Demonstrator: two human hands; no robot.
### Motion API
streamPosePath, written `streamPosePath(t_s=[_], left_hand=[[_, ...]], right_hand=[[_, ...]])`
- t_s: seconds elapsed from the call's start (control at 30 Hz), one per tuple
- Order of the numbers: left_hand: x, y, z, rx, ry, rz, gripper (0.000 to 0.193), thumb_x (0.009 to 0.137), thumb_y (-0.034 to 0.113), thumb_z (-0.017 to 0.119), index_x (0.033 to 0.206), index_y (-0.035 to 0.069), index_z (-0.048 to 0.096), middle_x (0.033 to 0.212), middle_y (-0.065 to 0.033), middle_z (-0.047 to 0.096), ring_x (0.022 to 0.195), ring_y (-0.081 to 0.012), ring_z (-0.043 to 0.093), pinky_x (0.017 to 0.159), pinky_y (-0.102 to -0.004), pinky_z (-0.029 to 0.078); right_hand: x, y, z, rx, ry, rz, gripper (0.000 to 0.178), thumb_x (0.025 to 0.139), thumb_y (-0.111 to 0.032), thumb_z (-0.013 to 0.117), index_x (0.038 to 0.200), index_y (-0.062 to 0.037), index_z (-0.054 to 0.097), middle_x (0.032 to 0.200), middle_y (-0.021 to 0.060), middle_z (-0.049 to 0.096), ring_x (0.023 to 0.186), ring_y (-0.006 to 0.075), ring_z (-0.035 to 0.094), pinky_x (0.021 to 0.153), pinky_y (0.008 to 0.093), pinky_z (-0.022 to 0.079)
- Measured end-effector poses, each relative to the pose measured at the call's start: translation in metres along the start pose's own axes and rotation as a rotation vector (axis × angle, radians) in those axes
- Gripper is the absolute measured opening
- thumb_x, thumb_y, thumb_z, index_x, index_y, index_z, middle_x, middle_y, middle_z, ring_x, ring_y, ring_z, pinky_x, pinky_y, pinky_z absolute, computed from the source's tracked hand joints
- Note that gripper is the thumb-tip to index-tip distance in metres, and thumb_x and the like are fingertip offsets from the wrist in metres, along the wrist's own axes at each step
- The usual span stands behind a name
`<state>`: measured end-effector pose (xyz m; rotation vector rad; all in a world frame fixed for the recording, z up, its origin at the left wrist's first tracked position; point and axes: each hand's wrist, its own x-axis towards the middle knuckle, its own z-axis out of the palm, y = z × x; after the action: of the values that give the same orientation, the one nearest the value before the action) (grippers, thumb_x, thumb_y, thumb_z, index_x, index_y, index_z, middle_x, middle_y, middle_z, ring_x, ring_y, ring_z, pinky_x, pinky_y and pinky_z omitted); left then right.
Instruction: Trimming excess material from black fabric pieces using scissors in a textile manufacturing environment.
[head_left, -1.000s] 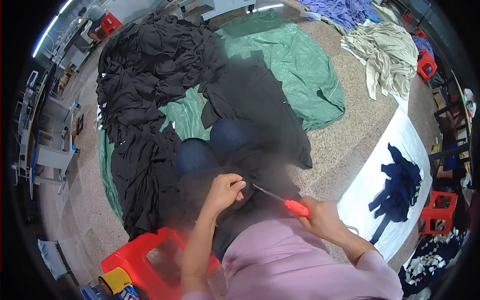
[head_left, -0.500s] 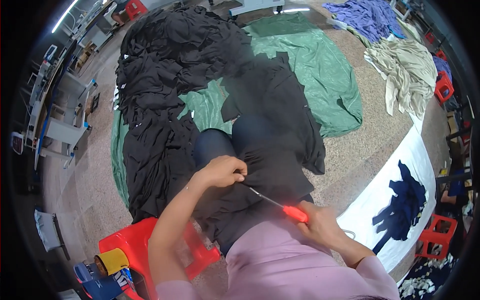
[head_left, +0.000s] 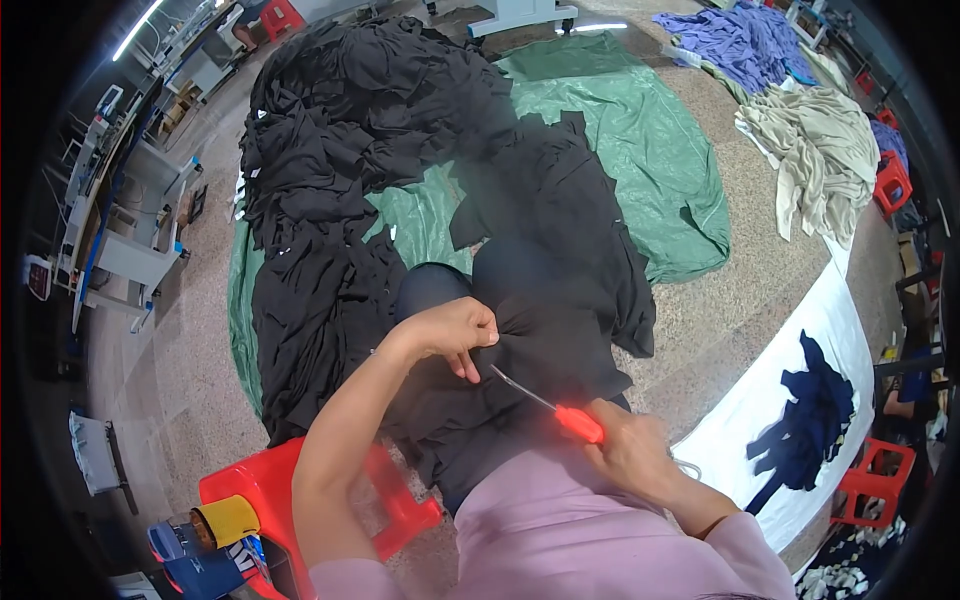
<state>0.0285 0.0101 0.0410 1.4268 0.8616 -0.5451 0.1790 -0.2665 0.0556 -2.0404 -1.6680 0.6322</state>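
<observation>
While a yellow cylinder point(head_left: 232, 520) is at the left edge of the red stool point(head_left: 262, 478) (insides too tiny to read), your left hand point(head_left: 452, 330) pinches black cloth point(head_left: 560, 345), lower fingers hanging looser than half a second ago. Your right hand point(head_left: 635, 442), apart from it, grips the red-handled tool point(head_left: 572, 418) over the cloth's near right side; long axis diagonal, tip aimed forward-left.
</observation>
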Motion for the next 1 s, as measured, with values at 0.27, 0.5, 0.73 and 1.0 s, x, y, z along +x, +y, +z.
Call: streamPosePath(t_s=[0.27, 0.5, 0.73, 1.0], left_hand=[[0.003, -0.005, 0.005, 0.208, 0.137, 0.050, 0.021, 0.099, 0.017, 0.054, 0.094, -0.003, 0.059, 0.076, -0.0116, 0.066, 0.062, -0.0238, 0.072, 0.055, -0.0307, 0.056], [0.025, -0.025, 0.006, 0.373, 0.926, 0.475, 0.027, 0.083, 0.025, 0.073, 0.102, 0.005, 0.071, 0.095, -0.0108, 0.072, 0.091, -0.0263, 0.068, 0.078, -0.0367, 0.052], [0.045, -0.040, 0.108, 0.403, 1.097, 0.862, 0.012, 0.075, 0.005, 0.075, 0.086, 0.003, 0.070, 0.101, -0.0118, 0.069, 0.097, -0.0301, 0.064, 0.083, -0.0376, 0.051], [0.041, -0.060, 0.148, 0.306, 1.160, 0.989, 0.013, 0.078, -0.002, 0.072, 0.090, 0.002, 0.068, 0.100, -0.0125, 0.071, 0.088, -0.0318, 0.068, 0.078, -0.0369, 0.054]], right_hand=[[-0.002, 0.009, 0.000, 0.030, 0.073, 0.044, 0.024, 0.082, -0.027, 0.072, 0.093, -0.0099, 0.060, 0.078, 0.0116, 0.067, 0.059, 0.0360, 0.064, 0.051, 0.0453, 0.049], [-0.010, 0.048, -0.005, 0.081, 0.292, 0.237, 0.023, 0.086, -0.029, 0.074, 0.093, -0.0085, 0.065, 0.068, 0.0147, 0.066, 0.062, 0.0386, 0.065, 0.054, 0.0458, 0.049], [0.031, 0.070, 0.010, 0.313, 0.548, 0.181, 0.027, 0.081, -0.011, 0.076, 0.105, -0.0061, 0.065, 0.095, 0.0159, 0.063, 0.088, 0.0349, 0.064, 0.074, 0.0400, 0.051], [0.102, 0.052, 0.018, 0.543, 0.380, 0.189, 0.031, 0.084, -0.018, 0.076, 0.109, -0.0045, 0.065, 0.088, 0.0163, 0.068, 0.082, 0.0342, 0.068, 0.074, 0.0379, 0.052]])
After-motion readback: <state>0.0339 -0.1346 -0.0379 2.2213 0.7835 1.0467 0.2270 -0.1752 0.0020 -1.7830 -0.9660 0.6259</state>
